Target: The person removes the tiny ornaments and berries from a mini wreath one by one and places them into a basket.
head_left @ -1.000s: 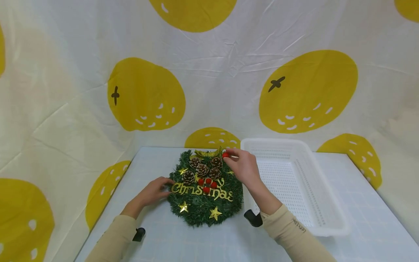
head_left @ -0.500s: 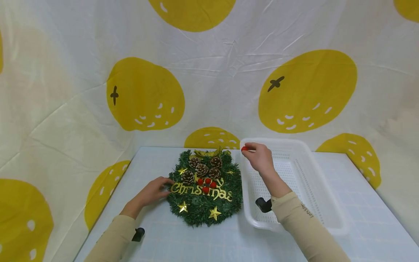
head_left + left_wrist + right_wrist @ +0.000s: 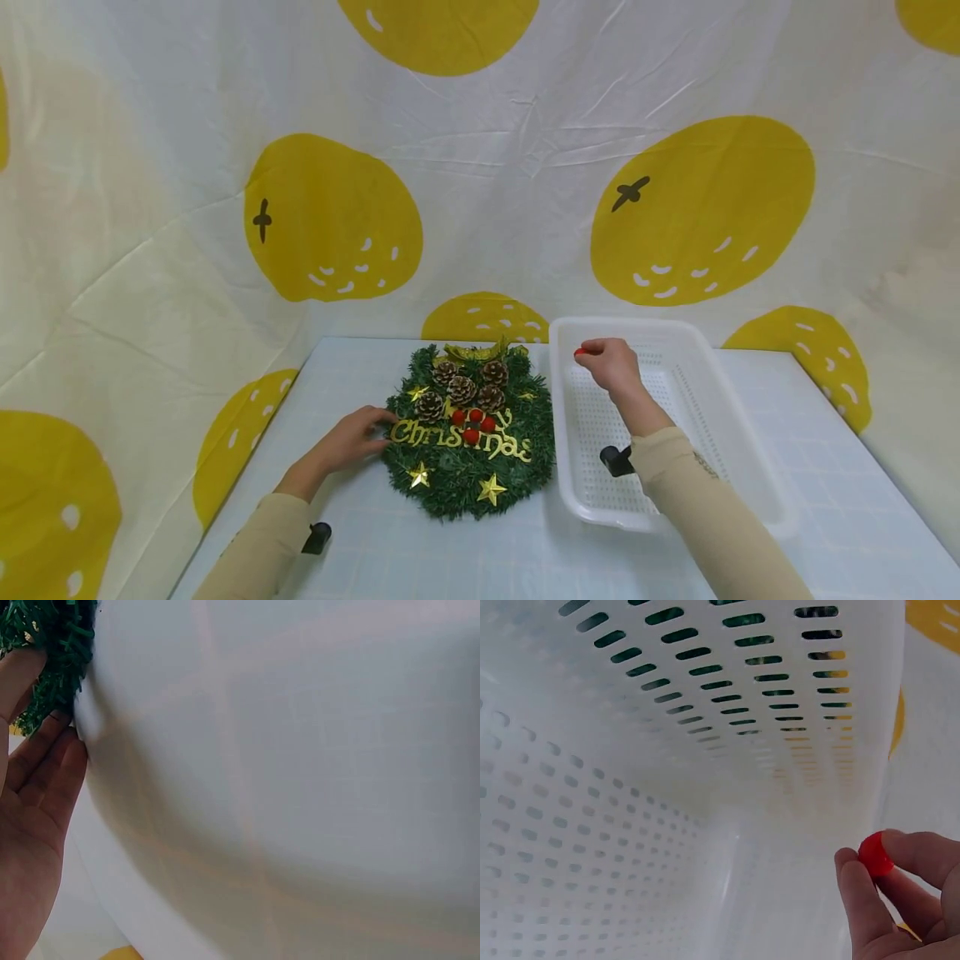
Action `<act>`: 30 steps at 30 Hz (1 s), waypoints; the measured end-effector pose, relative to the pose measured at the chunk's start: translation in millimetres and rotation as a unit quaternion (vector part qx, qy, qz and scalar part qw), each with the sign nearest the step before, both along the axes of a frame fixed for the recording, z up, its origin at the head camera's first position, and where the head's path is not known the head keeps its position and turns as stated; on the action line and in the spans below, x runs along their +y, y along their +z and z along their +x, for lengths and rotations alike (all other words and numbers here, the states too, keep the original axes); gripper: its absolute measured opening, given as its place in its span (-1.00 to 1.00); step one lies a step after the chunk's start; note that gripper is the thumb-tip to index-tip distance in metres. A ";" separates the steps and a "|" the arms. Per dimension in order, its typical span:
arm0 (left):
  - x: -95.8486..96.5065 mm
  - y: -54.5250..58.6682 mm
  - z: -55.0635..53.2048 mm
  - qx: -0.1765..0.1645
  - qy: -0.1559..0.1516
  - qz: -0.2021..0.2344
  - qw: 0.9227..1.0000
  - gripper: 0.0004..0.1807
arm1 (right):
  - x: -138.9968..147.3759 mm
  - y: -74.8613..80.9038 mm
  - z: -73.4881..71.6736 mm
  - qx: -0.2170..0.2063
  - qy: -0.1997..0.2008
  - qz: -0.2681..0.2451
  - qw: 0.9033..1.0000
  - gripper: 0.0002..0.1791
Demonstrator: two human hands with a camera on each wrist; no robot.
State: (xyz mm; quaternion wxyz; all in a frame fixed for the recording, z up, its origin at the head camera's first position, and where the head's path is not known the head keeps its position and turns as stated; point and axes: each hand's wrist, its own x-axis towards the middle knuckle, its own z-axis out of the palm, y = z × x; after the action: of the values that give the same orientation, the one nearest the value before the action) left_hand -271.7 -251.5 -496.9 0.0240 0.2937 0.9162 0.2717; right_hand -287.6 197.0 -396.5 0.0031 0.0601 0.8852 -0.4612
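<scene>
Between the thumb and fingers of my right hand [image 3: 617, 367] is a small red ball [image 3: 873, 856], held over the inside of the white basket [image 3: 564, 467] near its back left. A green Christmas wreath [image 3: 456, 479] lies on the table left of the basket. My left hand [image 3: 351, 440] holds the wreath's left edge; in the left wrist view the thumb is over the greenery and the fingers lie under its side. Gold lettering [image 3: 427, 435], several pine cones [image 3: 462, 389], gold stars [image 3: 491, 489] and red balls [image 3: 471, 436] decorate the wreath.
The basket has slotted walls and stands at the right on a pale checked tablecloth [image 3: 390, 558]. Behind the table hangs a white curtain [image 3: 510, 225] with large yellow fruit prints. A yellow-gold ribbon [image 3: 474, 352] tops the wreath.
My right hand has carried the red ball rightward from the wreath's upper right, past the basket's rim and then over its inside. The left hand and wreath have stayed in place.
</scene>
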 end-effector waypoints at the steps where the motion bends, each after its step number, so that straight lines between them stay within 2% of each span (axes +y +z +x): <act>1: -0.1 0.0 0.0 0.003 -0.001 -0.001 1.000 -0.64 | 0.9 -1.5 -0.7 -0.004 0.000 0.001 1.000 -0.52; 8: 0.6 -0.6 0.9 -0.007 0.007 0.001 1.000 -0.64 | 5.3 -12.6 -5.8 -0.028 0.003 0.021 0.999 -0.53; 15: -0.2 0.6 1.5 -0.008 0.006 -0.003 1.000 -0.63 | 8.9 -22.7 -13.2 -0.020 0.014 0.050 0.998 -0.54; 24: -0.4 0.1 0.5 -0.006 0.007 -0.008 1.000 -0.63 | 11.4 -35.5 -16.1 -0.025 0.029 0.038 0.999 -0.54; 30: 1.7 0.5 1.3 0.000 0.006 -0.001 1.000 -0.64 | 11.9 -38.7 -18.0 -0.022 0.039 0.046 0.998 -0.55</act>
State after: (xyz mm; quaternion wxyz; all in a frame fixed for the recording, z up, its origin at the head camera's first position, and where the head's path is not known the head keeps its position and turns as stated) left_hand -270.4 -249.8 -496.4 0.0230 0.2879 0.9183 0.2707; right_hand -305.6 209.0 -435.3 0.0374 0.0361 0.9067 -0.4185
